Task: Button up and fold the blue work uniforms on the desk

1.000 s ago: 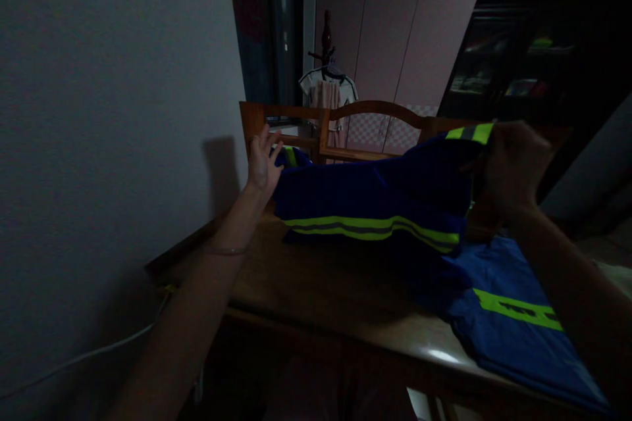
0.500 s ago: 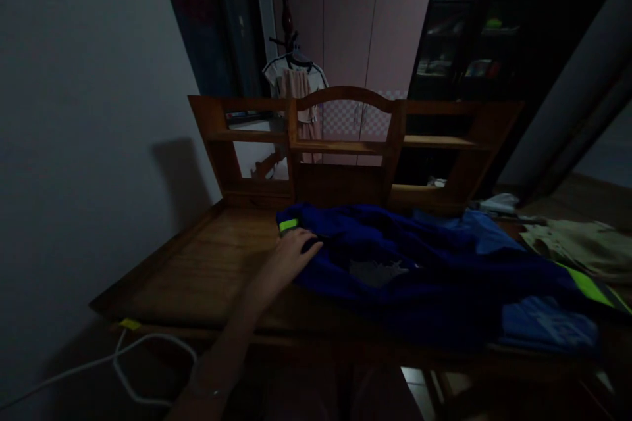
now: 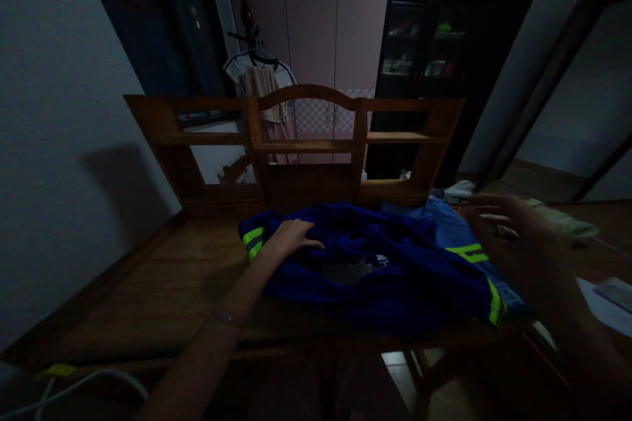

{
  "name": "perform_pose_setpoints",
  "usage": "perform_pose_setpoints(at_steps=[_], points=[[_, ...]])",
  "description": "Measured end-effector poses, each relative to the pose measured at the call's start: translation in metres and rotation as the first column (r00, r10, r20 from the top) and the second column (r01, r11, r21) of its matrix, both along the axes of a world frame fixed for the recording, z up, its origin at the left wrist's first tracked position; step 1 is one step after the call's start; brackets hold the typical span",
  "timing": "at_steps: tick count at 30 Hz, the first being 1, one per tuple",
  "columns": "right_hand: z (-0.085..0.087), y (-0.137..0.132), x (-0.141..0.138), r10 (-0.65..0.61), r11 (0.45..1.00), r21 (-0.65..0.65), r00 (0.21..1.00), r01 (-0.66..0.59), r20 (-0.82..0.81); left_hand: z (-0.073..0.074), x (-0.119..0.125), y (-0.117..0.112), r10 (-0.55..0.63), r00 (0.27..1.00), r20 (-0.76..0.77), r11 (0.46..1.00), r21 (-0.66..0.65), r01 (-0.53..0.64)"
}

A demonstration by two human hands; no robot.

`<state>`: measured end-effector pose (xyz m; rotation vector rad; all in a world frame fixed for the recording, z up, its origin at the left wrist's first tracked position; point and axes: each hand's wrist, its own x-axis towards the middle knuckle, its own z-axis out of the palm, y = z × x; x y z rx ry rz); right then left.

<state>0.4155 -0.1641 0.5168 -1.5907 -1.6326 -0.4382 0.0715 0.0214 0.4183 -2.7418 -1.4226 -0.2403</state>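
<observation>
Jacket (image 3: 395,237), dark blue, lies rumpled across the wooden desk (image 3: 192,260), below the shelf unit (image 3: 309,187) at its eleven o'clock. The left hand (image 3: 291,237) rests on its nine o'clock side, thumb apart from the fingers, open and pressing rather than gripping. The right hand (image 3: 513,230), at two to three o'clock, is dark and blurred: whether it is open or closed, I cannot tell. The step appears to be laying the jacket out; the next move seems to call for smoothing the soft, bunched folds. Yellow-green bands (image 3: 253,237) with a grey stripe cross it at nine and near four o'clock. A lighter blue garment (image 3: 444,217), with a flat bright strip, lies at two to three o'clock. The desk shows straight grain.
</observation>
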Motion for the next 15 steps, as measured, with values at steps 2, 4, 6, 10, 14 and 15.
perform_pose_setpoints(at_steps=[2, 4, 6, 10, 14, 15], points=[[-0.002, 0.039, -0.024, 0.127, 0.984, -0.128, 0.991, -0.12, 0.044, -0.004, -0.004, -0.013, -0.108, 0.994, -0.002, 0.994, 0.029, 0.108], [-0.016, 0.082, -0.045, 0.257, 0.933, -0.286, 0.961, -0.22, 0.101, -0.007, -0.003, -0.028, -0.162, 0.987, -0.023, 0.985, 0.065, 0.163], [-0.033, 0.123, -0.062, 0.427, 0.799, -0.501, 0.9, -0.332, 0.084, -0.011, -0.001, -0.043, -0.159, 0.986, -0.044, 0.982, 0.098, 0.162], [-0.05, 0.182, -0.073, 0.422, 0.656, -0.682, 0.906, -0.324, -0.026, -0.024, -0.016, -0.059, -0.065, 0.996, -0.069, 0.986, 0.148, 0.075], [-0.022, 0.21, -0.044, 0.215, 0.836, -0.495, 0.972, -0.235, -0.097, -0.039, -0.064, -0.06, 0.006, 1.0, 0.027, 0.971, 0.24, -0.012], [-0.01, 0.214, -0.031, 0.153, 0.885, -0.422, 0.979, -0.197, -0.136, -0.042, -0.078, -0.057, 0.041, 0.996, 0.085, 0.958, 0.28, -0.063]])
